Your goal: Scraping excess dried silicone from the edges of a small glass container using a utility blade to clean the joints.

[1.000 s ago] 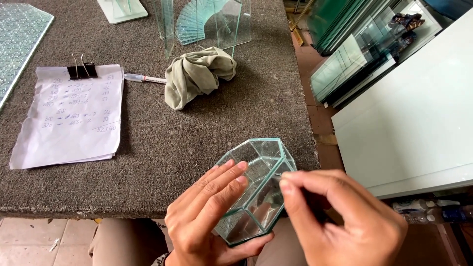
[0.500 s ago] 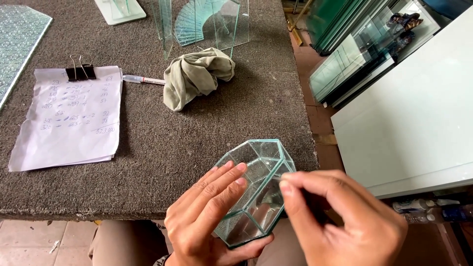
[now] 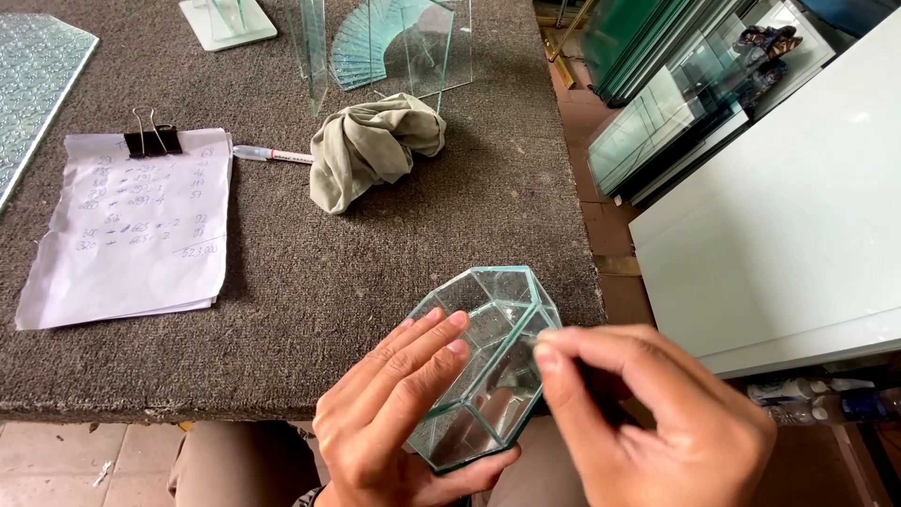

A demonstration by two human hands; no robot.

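A small faceted bowl of clear greenish glass panes is held over the near right corner of the table. My left hand cups it from below and the left, fingers flat against its side panes. My right hand reaches in from the right, with thumb and forefinger pinched at the bowl's right rim edge. Whether something small is between those fingertips is hidden.
The grey carpeted table carries a crumpled grey-green cloth, a clipped sheet of paper, a marker pen, upright glass panes and patterned glass at far left. A white board and stacked glass sheets stand to the right.
Almost nothing has moved. Both hands stay on the glass bowl in the same place, with only a slight shift of the left fingers.
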